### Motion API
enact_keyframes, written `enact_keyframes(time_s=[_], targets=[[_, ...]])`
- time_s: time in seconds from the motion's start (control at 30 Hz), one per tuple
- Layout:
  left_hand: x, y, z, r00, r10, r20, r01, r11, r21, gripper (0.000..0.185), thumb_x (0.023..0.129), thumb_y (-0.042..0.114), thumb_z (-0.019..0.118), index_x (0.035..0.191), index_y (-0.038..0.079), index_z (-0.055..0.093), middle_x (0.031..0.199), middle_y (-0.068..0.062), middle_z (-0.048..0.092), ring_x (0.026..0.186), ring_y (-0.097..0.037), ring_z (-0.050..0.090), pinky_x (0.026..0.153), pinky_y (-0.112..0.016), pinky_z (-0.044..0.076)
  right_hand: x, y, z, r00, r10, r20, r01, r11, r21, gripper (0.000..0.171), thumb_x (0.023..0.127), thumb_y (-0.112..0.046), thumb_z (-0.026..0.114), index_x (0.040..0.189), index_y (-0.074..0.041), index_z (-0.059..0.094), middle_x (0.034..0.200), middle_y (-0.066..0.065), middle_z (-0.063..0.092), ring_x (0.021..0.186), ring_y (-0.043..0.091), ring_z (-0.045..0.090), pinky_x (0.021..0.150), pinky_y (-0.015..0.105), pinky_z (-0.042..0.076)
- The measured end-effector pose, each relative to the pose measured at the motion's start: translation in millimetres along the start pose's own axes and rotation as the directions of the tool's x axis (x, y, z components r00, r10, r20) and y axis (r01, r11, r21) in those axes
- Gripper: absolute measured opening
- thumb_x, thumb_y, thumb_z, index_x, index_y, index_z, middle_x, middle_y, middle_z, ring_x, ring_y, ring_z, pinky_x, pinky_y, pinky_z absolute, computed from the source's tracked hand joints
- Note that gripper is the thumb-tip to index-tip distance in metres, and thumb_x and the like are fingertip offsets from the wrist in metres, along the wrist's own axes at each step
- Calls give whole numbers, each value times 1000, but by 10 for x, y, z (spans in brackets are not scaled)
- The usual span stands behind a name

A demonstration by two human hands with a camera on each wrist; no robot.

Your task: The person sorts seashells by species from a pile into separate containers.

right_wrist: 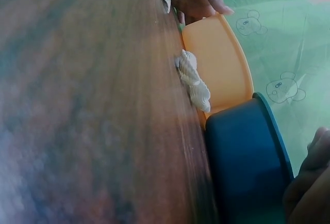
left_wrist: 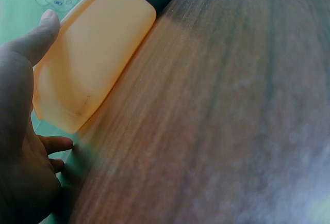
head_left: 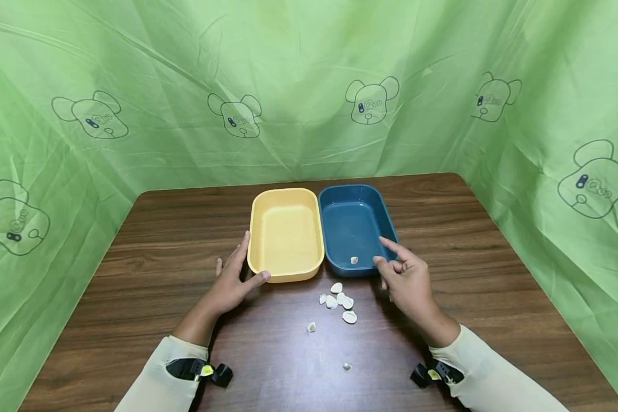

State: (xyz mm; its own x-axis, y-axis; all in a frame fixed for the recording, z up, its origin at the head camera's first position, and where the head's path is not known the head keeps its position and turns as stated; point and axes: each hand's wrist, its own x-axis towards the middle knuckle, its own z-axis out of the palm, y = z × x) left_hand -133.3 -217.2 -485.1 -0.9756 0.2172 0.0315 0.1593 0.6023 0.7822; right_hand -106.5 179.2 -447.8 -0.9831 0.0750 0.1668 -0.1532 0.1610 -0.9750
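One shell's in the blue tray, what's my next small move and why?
Probably bring the right hand back from the blue tray to the nearest shell and pinch it: the hand looks empty, and several shells lie loose on the table.

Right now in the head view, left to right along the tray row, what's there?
left hand → yellow tray → blue tray → right hand

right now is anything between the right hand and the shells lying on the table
Nothing visible. The right hand hovers at the blue tray's near corner, and the loose shells lie on bare table just beside it toward the left hand.
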Motion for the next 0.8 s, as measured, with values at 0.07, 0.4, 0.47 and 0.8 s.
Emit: enact_keyframes(time_s=[0.07, 0.4, 0.47, 0.8], targets=[[1, -3, 3, 1000, -2, 0, 2, 1000, 2, 110, 100, 50, 76, 177, 37, -3, 186, -3, 9, 172, -42, 9, 121, -84, -17, -23, -14, 4, 1000, -4, 20, 4, 1000, 16, 46, 104, -3, 72, 149, -10, 66, 51, -4, 52, 34, 3, 39, 30, 25, 33], [1, -5, 5, 1000, -5, 4, 5, 1000, -2, 110, 101, 50, 76, 177, 37, -2, 186, -3, 9, 172, -43, 9, 121, -84, -17, -152, -112, 37, 969, -153, 196, 142, 987, 71, 46, 101, 4, 73, 146, -1, 66, 48, 2, 48, 35, 2, 36, 30, 25, 31], [-1, -4, 3, 1000, -6, 5, 6, 1000, 1, 110, 101, 50, 76, 177, 37, -2, 186, -3, 9, 172, -44, 9, 121, -84, -17, -170, -121, 37, 958, -170, 231, 155, 985, 80, 46, 100, 5, 74, 145, 1, 67, 48, 5, 46, 37, 3, 40, 30, 25, 32], [0, 3, 0, 1000, -14, 6, 14, 1000, 1, 111, 101, 50, 76, 177, 36, -3, 186, -5, 10, 171, -45, 9, 122, -84, -17, -233, -102, 0, 867, -146, 476, 132, 989, 61, 39, 98, 5, 76, 137, 7, 71, 52, 13, 44, 44, -4, 41, 34, 20, 29]])
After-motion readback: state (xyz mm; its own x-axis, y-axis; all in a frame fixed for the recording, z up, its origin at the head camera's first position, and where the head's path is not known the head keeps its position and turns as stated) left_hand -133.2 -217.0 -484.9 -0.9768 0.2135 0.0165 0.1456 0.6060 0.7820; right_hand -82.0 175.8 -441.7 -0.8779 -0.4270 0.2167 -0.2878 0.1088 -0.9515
